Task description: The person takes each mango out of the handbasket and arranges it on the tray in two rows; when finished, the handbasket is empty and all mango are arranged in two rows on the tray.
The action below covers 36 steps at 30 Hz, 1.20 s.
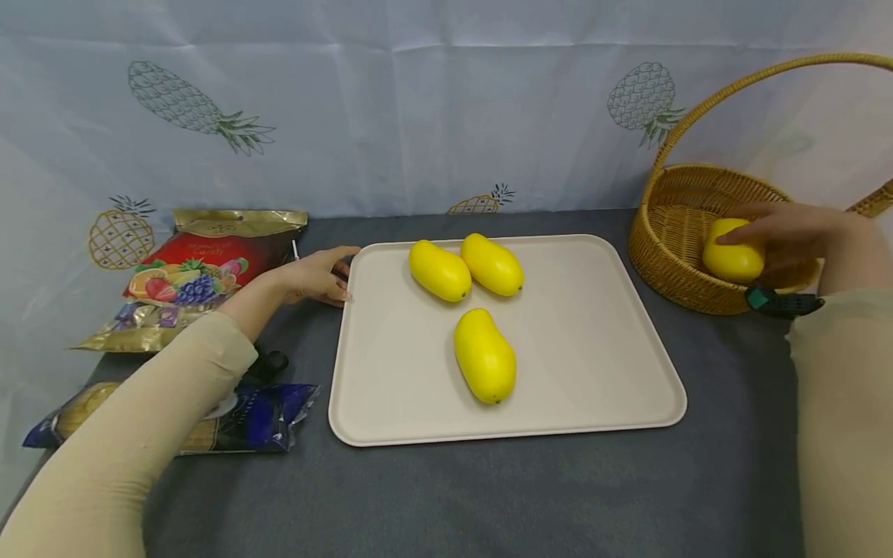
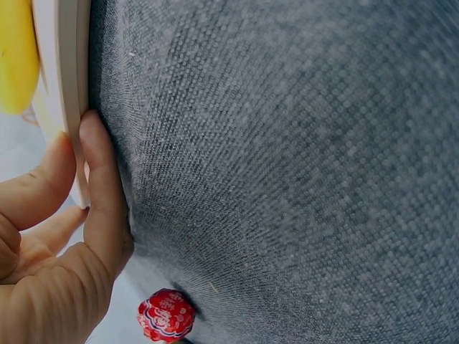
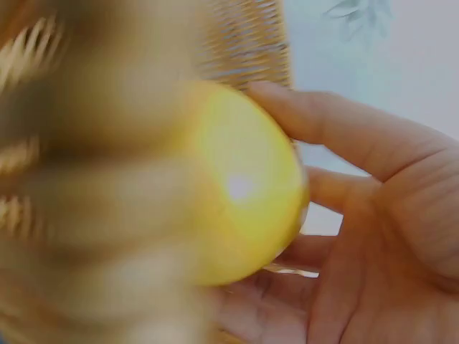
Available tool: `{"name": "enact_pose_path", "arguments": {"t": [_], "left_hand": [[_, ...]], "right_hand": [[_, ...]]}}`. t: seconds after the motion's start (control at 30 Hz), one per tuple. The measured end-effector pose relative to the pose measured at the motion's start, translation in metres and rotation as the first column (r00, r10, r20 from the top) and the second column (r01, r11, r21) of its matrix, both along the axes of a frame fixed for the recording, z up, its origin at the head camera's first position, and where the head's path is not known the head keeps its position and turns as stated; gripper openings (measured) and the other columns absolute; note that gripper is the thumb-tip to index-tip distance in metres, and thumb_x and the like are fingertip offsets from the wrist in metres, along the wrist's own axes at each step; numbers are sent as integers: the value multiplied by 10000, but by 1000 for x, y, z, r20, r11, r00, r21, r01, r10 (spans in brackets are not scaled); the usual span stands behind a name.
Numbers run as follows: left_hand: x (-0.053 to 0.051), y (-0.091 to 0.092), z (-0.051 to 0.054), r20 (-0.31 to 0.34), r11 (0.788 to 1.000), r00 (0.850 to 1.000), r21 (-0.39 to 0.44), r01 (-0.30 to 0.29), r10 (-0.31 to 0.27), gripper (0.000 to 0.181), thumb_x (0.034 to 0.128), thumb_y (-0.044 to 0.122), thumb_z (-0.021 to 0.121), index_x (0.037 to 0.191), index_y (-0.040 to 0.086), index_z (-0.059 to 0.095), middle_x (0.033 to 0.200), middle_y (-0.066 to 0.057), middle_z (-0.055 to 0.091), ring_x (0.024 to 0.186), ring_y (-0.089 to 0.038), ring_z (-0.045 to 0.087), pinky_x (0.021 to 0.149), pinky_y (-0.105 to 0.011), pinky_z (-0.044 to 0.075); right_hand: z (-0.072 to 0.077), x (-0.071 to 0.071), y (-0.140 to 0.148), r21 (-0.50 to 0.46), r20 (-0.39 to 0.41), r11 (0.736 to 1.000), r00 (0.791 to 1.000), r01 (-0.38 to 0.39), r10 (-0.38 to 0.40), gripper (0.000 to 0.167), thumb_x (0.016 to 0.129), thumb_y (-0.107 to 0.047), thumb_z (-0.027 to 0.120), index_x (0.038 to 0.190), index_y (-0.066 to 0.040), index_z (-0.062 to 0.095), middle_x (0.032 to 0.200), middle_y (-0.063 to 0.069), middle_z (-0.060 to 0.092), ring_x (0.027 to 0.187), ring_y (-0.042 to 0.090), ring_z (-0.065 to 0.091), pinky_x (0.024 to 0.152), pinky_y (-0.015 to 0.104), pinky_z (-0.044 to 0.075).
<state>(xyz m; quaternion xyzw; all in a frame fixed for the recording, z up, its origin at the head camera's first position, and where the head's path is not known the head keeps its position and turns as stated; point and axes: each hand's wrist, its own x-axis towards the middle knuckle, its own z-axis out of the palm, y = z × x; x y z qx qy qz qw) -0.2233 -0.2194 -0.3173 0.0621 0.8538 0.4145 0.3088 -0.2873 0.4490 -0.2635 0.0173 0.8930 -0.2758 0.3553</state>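
Observation:
My left hand [image 1: 315,277] pinches the left edge of a beige tray [image 1: 579,364]. In the left wrist view the thumb lies on one side of the tray's rim [image 2: 66,86] and a finger on the other. Three smooth, oblong yellow fruits, one of them nearest the front [image 1: 484,356], lie on the tray. At the right, my right hand [image 1: 802,232] holds another yellow fruit [image 1: 734,252] inside a wicker basket [image 1: 670,271]. In the right wrist view the fingers and thumb curve round this fruit [image 3: 244,186], and the blurred basket wall hides part of it.
The basket's tall handle [image 1: 711,97] arches above my right hand. A red and gold candy bag [image 1: 202,271] and a blue pasta packet [image 1: 268,415] lie at the left, partly behind my left arm. A small red-wrapped item [image 2: 166,315] is near my left hand.

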Motion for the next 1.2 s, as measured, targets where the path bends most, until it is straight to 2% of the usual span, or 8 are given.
{"name": "enact_pose_path", "arguments": {"t": [0.1, 0.2, 0.33, 0.47, 0.57, 0.7, 0.93, 1.2], "left_hand": [[0, 0, 0, -3, 1000, 1000, -2, 4, -4, 918, 917, -75, 611, 1598, 63, 11, 1345, -263, 324, 987, -207, 540, 852, -327, 621], [0, 0, 1, -4, 1000, 1000, -1, 2, -2, 915, 917, -77, 609, 1598, 61, 14, 1354, -268, 321, 1000, -211, 547, 853, -327, 621], [0, 0, 1, -4, 1000, 1000, 2, -2, 2, 911, 918, -80, 604, 1599, 65, 16, 1355, -264, 318, 1003, -210, 542, 853, -318, 619], [1, 0, 1, 0, 1000, 1000, 1, -5, 5, 921, 919, -78, 606, 1600, 74, 6, 1357, -258, 313, 984, -202, 513, 843, -307, 618], [1, 0, 1, 2, 1000, 1000, 3, -5, 5, 922, 919, -79, 606, 1601, 77, 5, 1357, -256, 311, 975, -198, 498, 831, -293, 616], [0, 1, 1, 2, 1000, 1000, 5, -4, 4, 916, 919, -83, 601, 1600, 71, 8, 1361, -261, 310, 980, -199, 504, 830, -289, 616], [0, 1, 2, 7, 1000, 1000, 12, -7, 7, 923, 919, -87, 598, 1601, 79, -1, 1384, -269, 300, 988, -204, 503, 854, -314, 618], [1, 2, 1, 10, 1000, 1000, 16, -12, 12, 920, 918, -90, 599, 1601, 76, 6, 1365, -258, 305, 972, -188, 502, 853, -308, 619]], "right_hand": [[13, 1, -3, 56, -107, 998, 994, -16, 22, 993, 1020, -501, 448, 1513, 47, -216, 1450, 434, 127, 1019, 279, 593, 817, 425, 618], [28, 3, -8, 63, -186, 998, 983, -1, 13, 968, 1022, -482, 449, 1531, 24, -200, 1447, 433, 141, 872, 133, 625, 774, 422, 626], [44, 8, -17, 56, -280, 998, 960, 2, 13, 896, 1027, -439, 458, 1573, -124, -179, 1500, 431, 69, 774, -20, 559, 701, 348, 619], [54, 15, -31, 40, -358, 999, 933, -25, 37, 839, 1030, -373, 487, 1591, -252, -125, 1458, 393, 176, 758, -17, 542, 652, 256, 583], [57, 22, -44, -4, -413, 998, 909, -66, 59, 781, 1033, -285, 506, 1606, -273, -25, 1361, 116, 389, 789, 12, 574, 652, 214, 574], [59, 28, -59, -68, -457, 989, 885, -132, 87, 726, 1024, -197, 529, 1599, -299, 99, 1186, -204, 394, 855, 31, 607, 685, 182, 576], [62, 42, -94, -163, -483, 956, 865, -242, 137, 680, 999, -96, 543, 1569, -271, 218, 1274, -144, 484, 872, 143, 657, 690, 242, 596], [58, 57, -140, -207, -441, 919, 870, -335, 218, 675, 981, -106, 566, 1554, -270, 250, 1342, -17, 455, 994, 168, 616, 795, 232, 573]]}}
